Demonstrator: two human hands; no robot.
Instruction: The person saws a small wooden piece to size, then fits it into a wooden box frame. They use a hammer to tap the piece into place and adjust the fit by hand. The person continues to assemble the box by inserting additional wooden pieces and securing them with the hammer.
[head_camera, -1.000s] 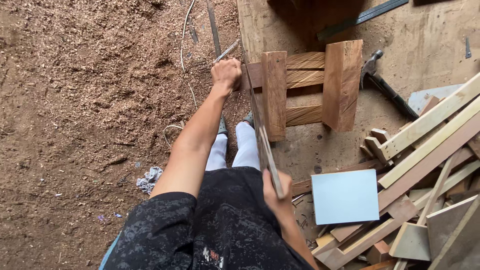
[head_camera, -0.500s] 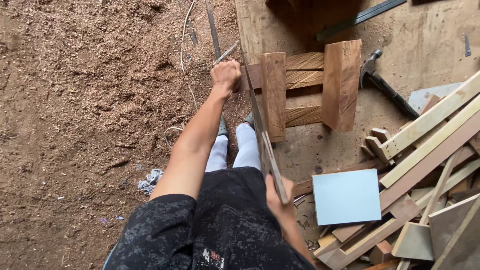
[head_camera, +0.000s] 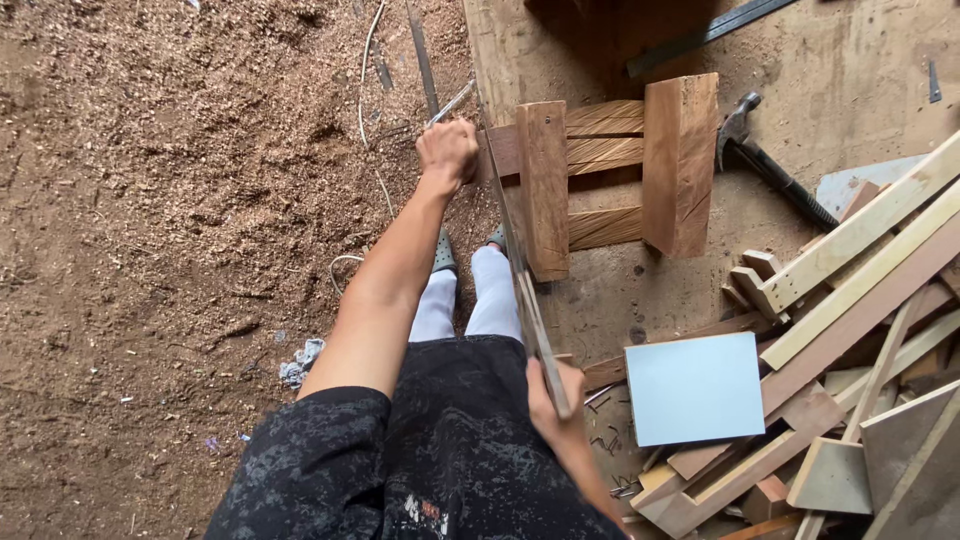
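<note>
My left hand is closed around the left end of a wooden slat on a small brown wooden frame that lies on a plank floor. The frame has two upright boards joined by horizontal slats. My right hand grips the handle end of a long thin hand saw, whose blade runs up along the left edge of the frame toward my left hand. My legs in pale trousers and my feet stand just below the frame.
A hammer lies right of the frame. A pale blue square panel rests on the floor, with a heap of timber offcuts at the right. Sawdust and wood shavings cover the ground at left. Loose nails lie near my right hand.
The saw and my right hand have shifted slightly down and back along the frame's edge. My left hand keeps its hold on the slat.
</note>
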